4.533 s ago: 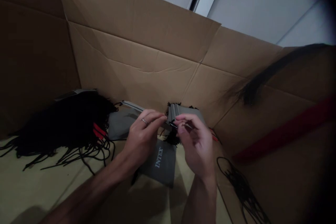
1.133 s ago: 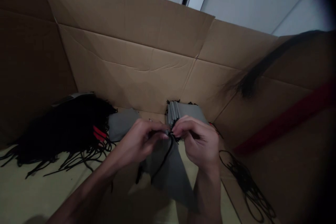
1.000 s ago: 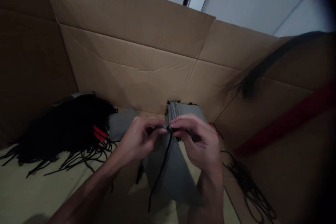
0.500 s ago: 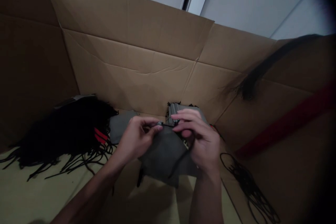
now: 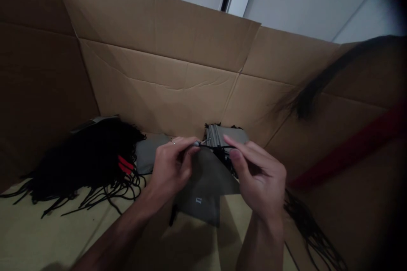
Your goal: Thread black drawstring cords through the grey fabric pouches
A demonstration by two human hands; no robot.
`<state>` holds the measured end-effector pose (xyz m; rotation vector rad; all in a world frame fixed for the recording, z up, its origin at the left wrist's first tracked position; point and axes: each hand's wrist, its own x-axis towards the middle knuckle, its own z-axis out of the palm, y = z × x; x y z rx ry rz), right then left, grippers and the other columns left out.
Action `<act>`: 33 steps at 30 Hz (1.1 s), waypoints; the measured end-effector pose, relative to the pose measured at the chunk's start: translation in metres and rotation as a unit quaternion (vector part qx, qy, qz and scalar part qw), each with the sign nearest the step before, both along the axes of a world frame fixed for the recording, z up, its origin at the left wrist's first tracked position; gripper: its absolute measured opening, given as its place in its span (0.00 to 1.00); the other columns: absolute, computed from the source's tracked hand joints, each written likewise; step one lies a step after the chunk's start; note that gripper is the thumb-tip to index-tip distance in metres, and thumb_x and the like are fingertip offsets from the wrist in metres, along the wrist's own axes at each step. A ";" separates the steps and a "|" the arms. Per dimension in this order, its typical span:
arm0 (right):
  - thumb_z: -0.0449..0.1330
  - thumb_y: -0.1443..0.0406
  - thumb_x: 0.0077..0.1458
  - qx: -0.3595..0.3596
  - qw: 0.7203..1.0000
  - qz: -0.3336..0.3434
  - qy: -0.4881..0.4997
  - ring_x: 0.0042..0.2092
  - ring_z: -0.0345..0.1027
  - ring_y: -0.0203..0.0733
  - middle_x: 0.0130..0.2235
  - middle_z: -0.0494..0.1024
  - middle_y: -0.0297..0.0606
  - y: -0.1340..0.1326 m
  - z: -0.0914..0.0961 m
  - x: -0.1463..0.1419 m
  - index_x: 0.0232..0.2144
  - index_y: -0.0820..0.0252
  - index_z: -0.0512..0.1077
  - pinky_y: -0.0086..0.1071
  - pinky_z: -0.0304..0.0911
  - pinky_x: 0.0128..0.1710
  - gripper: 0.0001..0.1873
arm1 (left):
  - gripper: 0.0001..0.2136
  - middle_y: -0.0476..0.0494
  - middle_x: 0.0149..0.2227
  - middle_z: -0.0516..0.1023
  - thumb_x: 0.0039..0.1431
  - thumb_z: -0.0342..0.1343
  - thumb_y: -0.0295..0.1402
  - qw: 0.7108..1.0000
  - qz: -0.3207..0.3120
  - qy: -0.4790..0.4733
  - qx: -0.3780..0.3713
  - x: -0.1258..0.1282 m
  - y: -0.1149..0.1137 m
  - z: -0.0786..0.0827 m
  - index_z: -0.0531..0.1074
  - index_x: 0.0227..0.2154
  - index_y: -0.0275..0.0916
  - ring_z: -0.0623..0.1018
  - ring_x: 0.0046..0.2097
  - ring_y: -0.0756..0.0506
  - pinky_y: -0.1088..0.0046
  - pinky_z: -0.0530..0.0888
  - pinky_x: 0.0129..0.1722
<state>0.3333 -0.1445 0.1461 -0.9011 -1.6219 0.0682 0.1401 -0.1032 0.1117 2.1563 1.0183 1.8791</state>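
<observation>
A flat grey drawstring pouch point(image 5: 206, 182) with a small white mark hangs below my hands. My left hand point(image 5: 171, 165) is closed, pinching the pouch's top edge between thumb and fingers; a ring shows on one finger. From that edge a black cord point(image 5: 218, 147) runs across to my right hand point(image 5: 262, 173), whose thumb and index finger pinch it. The cord looks taut between the two hands. Just behind them stands a stack of grey pouches point(image 5: 233, 133) with black cord ends sticking out.
A heap of black cords point(image 5: 82, 156) with red bands point(image 5: 125, 164) lies at left, beside another grey pouch point(image 5: 148, 152). More black cords point(image 5: 310, 228) lie at right. Cardboard walls point(image 5: 159, 63) rise at the back and sides. Dark strands point(image 5: 318, 87) hang at upper right.
My right hand has moved right and slightly down, drawing the cord out from my left hand. The pouch's white mark now shows.
</observation>
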 end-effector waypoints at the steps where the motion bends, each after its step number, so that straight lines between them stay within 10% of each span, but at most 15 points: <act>1: 0.66 0.66 0.66 0.004 1.000 -0.003 -0.005 0.26 0.57 0.32 0.26 0.64 0.29 -0.001 0.000 -0.003 0.51 0.47 0.84 0.29 0.52 0.25 0.14 | 0.07 0.43 0.38 0.88 0.67 0.60 0.27 1.000 -0.014 -0.014 -0.006 0.000 -0.002 0.000 0.83 0.42 0.38 0.84 0.35 0.47 0.75 0.77 0.36; 9: 0.69 0.68 0.61 0.061 0.997 -0.055 0.014 0.27 0.59 0.32 0.25 0.67 0.29 -0.009 0.004 -0.008 0.34 0.55 0.84 0.29 0.55 0.25 0.04 | 0.06 0.45 0.39 0.89 0.65 0.63 0.31 0.990 -0.037 -0.057 -0.120 0.002 -0.010 0.003 0.85 0.41 0.39 0.86 0.35 0.46 0.76 0.78 0.34; 18: 0.64 0.59 0.68 -0.017 0.968 0.066 0.243 0.24 0.63 0.32 0.28 0.75 0.34 -0.011 0.007 -0.006 0.43 0.55 0.84 0.26 0.56 0.20 0.09 | 0.12 0.41 0.36 0.86 0.65 0.53 0.22 0.990 0.083 0.112 0.022 -0.001 0.004 -0.006 0.82 0.43 0.36 0.81 0.35 0.44 0.70 0.76 0.36; 25: 0.67 0.56 0.65 0.044 0.930 0.167 0.326 0.22 0.51 0.32 0.23 0.62 0.28 -0.009 0.019 0.001 0.37 0.51 0.81 0.27 0.52 0.21 0.07 | 0.19 0.40 0.37 0.85 0.56 0.52 0.14 0.955 0.180 0.229 -0.057 0.000 0.013 -0.011 0.82 0.42 0.38 0.79 0.39 0.39 0.66 0.71 0.33; 29: 0.67 0.56 0.65 0.062 0.937 0.129 0.320 0.22 0.49 0.34 0.21 0.59 0.27 -0.012 0.016 0.003 0.36 0.49 0.83 0.29 0.51 0.21 0.08 | 0.15 0.40 0.36 0.85 0.62 0.52 0.17 0.963 0.178 0.195 -0.063 0.000 0.013 -0.011 0.82 0.38 0.40 0.79 0.38 0.39 0.66 0.71 0.34; 33: 0.67 0.60 0.64 0.023 0.987 -0.010 0.157 0.24 0.63 0.35 0.28 0.79 0.35 -0.012 0.006 -0.002 0.39 0.50 0.86 0.30 0.57 0.21 0.06 | 0.09 0.42 0.37 0.86 0.67 0.57 0.28 0.992 0.058 0.053 -0.098 0.002 0.006 -0.008 0.83 0.38 0.40 0.82 0.36 0.43 0.69 0.74 0.36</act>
